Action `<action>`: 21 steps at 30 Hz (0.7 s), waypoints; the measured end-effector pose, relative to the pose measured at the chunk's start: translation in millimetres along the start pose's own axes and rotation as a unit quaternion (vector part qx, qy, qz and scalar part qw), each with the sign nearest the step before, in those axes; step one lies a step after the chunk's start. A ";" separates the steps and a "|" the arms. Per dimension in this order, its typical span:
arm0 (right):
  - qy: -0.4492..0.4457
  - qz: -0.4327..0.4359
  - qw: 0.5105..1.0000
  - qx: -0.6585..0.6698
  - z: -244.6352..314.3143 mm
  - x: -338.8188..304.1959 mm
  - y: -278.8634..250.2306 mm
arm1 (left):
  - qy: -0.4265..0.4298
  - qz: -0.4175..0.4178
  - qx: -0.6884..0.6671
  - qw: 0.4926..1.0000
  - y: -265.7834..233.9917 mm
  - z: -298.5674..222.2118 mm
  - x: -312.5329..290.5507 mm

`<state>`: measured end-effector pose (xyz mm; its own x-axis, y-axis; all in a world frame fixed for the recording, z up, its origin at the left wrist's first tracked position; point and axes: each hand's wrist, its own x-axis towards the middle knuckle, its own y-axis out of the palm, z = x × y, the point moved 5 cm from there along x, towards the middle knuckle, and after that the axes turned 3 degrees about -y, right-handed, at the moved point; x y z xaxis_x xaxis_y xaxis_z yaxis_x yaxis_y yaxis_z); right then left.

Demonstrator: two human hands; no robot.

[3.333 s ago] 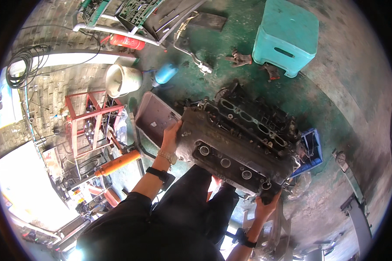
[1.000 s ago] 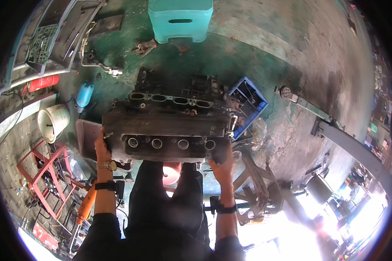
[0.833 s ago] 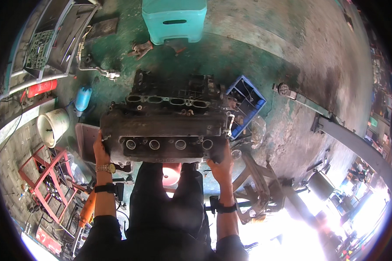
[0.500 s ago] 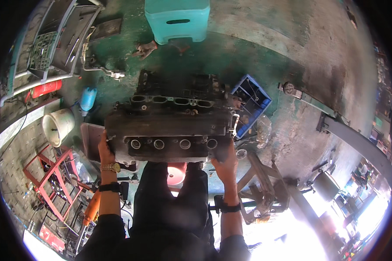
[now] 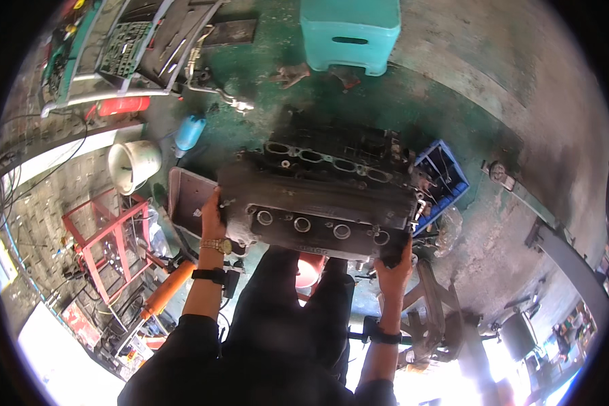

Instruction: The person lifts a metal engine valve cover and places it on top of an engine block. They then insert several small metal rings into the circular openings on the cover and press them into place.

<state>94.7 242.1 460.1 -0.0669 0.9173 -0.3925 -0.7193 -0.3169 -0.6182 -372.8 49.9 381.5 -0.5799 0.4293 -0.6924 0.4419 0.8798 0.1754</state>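
Note:
A dark, greasy car engine (image 5: 304, 197) lies in front of my legs, its long valve cover with a row of round holes turned toward me. Oval ports (image 5: 312, 156) line its far side. My left hand (image 5: 212, 216) is closed around the left end of the engine, with a watch on that wrist. At the opposite end, my right hand (image 5: 394, 269) grips the near right corner. Fingertips of both hands are partly hidden behind the engine. Whether its weight rests on something below cannot be seen.
A turquoise stool (image 5: 350, 39) stands beyond the engine, with gloves (image 5: 291, 75) beside it. To the right sits a blue crate (image 5: 461, 183). On the left are a brown tray (image 5: 185, 196), a white bucket (image 5: 145, 162) and a red metal frame (image 5: 117, 240).
My view has swung left, so the whole scene sits farther right and the engine looks slightly tilted. Both hands keep their hold on its ends.

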 end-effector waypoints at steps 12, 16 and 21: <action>0.028 0.028 0.999 0.034 2.3 -0.9 -1.2 | -0.011 -0.052 -0.018 0.998 21.5 -7.6 -9.3; 0.040 0.029 0.998 0.048 5.8 -0.7 -1.8 | -0.024 -0.052 -0.014 0.998 21.9 -9.5 -6.0; 0.048 0.034 0.997 0.045 6.0 -1.1 -1.8 | -0.057 -0.057 -0.023 0.997 22.6 -7.1 -6.8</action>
<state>91.9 243.1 465.7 -0.0541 0.8664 -0.4964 -0.7747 -0.3501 -0.5266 -363.7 68.3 395.1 -0.5422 0.3032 -0.7837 0.3439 0.9310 0.1222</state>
